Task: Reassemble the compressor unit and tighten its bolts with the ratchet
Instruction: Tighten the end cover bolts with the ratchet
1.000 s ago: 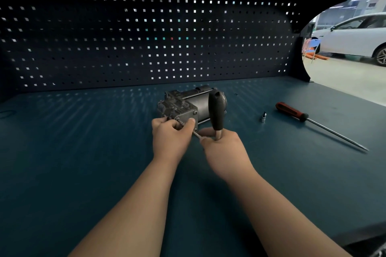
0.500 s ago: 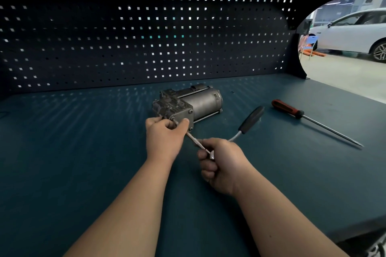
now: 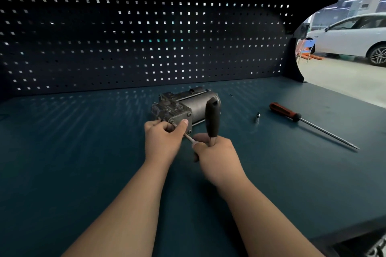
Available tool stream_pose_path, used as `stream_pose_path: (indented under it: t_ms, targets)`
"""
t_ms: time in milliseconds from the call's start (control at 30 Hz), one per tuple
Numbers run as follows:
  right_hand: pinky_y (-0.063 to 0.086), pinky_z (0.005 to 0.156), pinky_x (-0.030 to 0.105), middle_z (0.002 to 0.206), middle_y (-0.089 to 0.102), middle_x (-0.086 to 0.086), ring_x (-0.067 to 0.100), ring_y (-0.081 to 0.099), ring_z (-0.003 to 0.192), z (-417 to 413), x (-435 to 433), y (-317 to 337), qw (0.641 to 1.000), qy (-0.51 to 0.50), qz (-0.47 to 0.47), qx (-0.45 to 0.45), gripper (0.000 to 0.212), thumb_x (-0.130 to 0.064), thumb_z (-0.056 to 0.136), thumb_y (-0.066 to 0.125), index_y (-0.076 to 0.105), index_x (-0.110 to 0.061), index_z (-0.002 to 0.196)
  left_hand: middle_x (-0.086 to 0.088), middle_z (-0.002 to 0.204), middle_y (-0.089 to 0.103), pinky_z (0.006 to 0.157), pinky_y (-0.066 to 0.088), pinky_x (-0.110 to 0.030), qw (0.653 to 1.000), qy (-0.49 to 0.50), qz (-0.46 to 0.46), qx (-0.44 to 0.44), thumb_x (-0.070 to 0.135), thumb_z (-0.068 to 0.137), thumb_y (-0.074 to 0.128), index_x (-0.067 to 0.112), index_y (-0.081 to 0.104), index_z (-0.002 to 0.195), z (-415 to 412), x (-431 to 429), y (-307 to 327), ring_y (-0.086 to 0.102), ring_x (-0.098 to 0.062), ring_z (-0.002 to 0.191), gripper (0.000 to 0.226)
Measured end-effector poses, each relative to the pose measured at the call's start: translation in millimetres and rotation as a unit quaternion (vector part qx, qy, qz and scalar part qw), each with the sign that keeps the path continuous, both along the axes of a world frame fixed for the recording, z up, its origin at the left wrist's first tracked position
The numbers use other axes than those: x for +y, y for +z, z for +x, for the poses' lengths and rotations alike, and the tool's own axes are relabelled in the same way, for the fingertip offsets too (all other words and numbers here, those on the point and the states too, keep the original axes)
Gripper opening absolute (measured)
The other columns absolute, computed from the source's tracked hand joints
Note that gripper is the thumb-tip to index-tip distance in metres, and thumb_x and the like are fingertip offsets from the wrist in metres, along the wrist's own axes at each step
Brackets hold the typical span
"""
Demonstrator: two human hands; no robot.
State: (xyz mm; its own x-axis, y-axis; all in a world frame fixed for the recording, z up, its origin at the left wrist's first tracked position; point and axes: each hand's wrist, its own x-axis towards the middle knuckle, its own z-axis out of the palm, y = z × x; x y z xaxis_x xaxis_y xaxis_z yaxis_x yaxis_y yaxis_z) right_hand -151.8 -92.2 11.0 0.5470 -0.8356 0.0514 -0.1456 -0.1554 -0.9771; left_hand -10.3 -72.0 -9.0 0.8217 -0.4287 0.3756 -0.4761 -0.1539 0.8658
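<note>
1. Nearest, two bare forearms reaching up from the bottom edge over the dark teal tabletop [image 3: 83,162].
2. Right hand [image 3: 216,153]: fingers clenched round the lower end of the ratchet [image 3: 212,119], with its black handle standing upright and overlapping the compressor's right end in this view (touching it or not, cannot tell).
3. Left hand [image 3: 164,141], just beside the right: thumb and curled fingers pinching the thin metal shaft [image 3: 189,137] where it meets the compressor's near face. From there, slanting down and rightward into the right fist.
4. Compressor [image 3: 188,104], lying on its side at mid-tabletop just beyond both hands. Blocky head to the left with bolt heads at the corners of the near face, grey cylinder to the right.
5. Right of the compressor and apart from it, a small silver socket [image 3: 257,118] standing upright. Farther right, a screwdriver [image 3: 292,113] lying flat, red-and-black handle at the far end, long blade pointing toward the near right.
6. Behind all this, a dark pegboard [image 3: 125,48] rising from the back of the tabletop, under a dark shelf.
7. Farthest, past the pegboard's right end, a white car [image 3: 355,35] parked on a pale floor.
</note>
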Motion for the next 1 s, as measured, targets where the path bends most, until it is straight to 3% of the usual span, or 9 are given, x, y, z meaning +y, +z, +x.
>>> stream_pose_path:
  t_ms: [100,233,333,400,633,733,833,933,1000]
  targets:
    - [0.033,0.039,0.019,0.050,0.058,-0.010,0.006,0.041,0.036,-1,2,3,0.995,0.024,0.081,-0.044,0.014,-0.016,0.087,0.056,0.066,-0.026,0.086,-0.001,0.113,0.043,0.065,0.028,-0.012,1.000,0.006,0.005,0.000,0.042,0.078,0.071,0.015,0.050,0.054,-3,0,1,0.047,0.007,0.080,0.042]
    - [0.026,0.035,0.016,0.050,0.051,-0.005,0.008,0.033,0.032,0,6,8,0.964,0.036,0.234,-0.118,0.009,-0.013,0.091,0.055,0.063,-0.016,0.093,-0.001,0.113,0.041,0.067,0.028,-0.013,1.000,0.019,0.011,-0.009,0.042,0.079,0.071,0.014,0.050,0.055,-4,-1,1,0.046,-0.005,0.088,0.042]
    - [0.019,0.029,0.016,0.050,0.044,-0.004,0.005,0.024,0.029,-4,4,13,0.855,0.079,0.471,-0.200,0.013,-0.016,0.095,0.048,0.052,-0.013,0.083,-0.001,0.112,0.041,0.067,0.027,-0.013,0.999,0.027,0.013,-0.013,0.043,0.079,0.070,0.014,0.049,0.055,-4,-1,1,0.048,-0.008,0.089,0.043]
    - [0.018,0.026,0.016,0.050,0.042,-0.004,0.004,0.023,0.027,-6,1,14,0.787,0.104,0.556,-0.247,0.014,-0.018,0.096,0.042,0.047,-0.013,0.084,-0.001,0.112,0.042,0.065,0.027,-0.013,0.999,0.028,0.014,-0.015,0.044,0.079,0.069,0.014,0.048,0.054,-4,-1,1,0.048,-0.007,0.087,0.044]
    - [0.023,0.034,0.017,0.050,0.051,0.001,0.010,0.027,0.030,-3,-1,7,0.918,0.066,0.366,-0.140,0.013,-0.019,0.095,0.047,0.055,-0.013,0.086,0.000,0.101,0.046,0.062,0.028,-0.009,1.000,0.014,-0.015,-0.012,0.039,0.084,0.064,0.013,0.049,0.052,3,0,-2,0.048,0.016,0.074,0.044]
    - [0.036,0.041,0.022,0.058,0.063,-0.003,0.011,0.046,0.038,-7,-5,2,0.997,0.010,0.077,0.002,0.011,-0.024,0.092,0.050,0.061,-0.021,0.093,0.002,0.086,0.054,0.052,0.032,-0.006,0.997,0.013,-0.059,0.039,0.027,0.090,0.056,0.013,0.054,0.065,13,3,-2,0.050,0.003,0.066,0.028]
    - [0.043,0.053,0.022,0.070,0.062,-0.010,0.004,0.057,0.065,-11,-4,-5,0.978,-0.011,-0.179,0.111,0.008,-0.026,0.087,0.052,0.053,-0.030,0.080,0.007,0.080,0.058,0.058,0.039,-0.010,0.992,-0.012,-0.105,0.074,0.016,0.088,0.060,0.026,0.052,0.080,22,8,-2,0.054,-0.007,0.071,0.016]
    - [0.037,0.048,0.015,0.069,0.059,-0.016,-0.001,0.055,0.065,-10,-2,-9,0.974,0.005,-0.200,0.105,0.009,-0.028,0.085,0.053,0.052,-0.035,0.080,0.008,0.084,0.062,0.067,0.045,-0.015,0.992,-0.052,-0.101,0.052,0.015,0.087,0.065,0.029,0.055,0.083,25,12,-4,0.059,0.002,0.073,0.017]
    - [0.037,0.045,0.016,0.063,0.063,-0.013,0.002,0.051,0.050,-7,0,-8,0.993,0.019,-0.101,0.052,0.009,-0.028,0.088,0.055,0.057,-0.031,0.080,0.011,0.079,0.063,0.063,0.043,-0.007,0.994,-0.050,-0.095,0.026,0.016,0.086,0.067,0.029,0.059,0.080,26,12,-4,0.058,0.010,0.067,0.016]
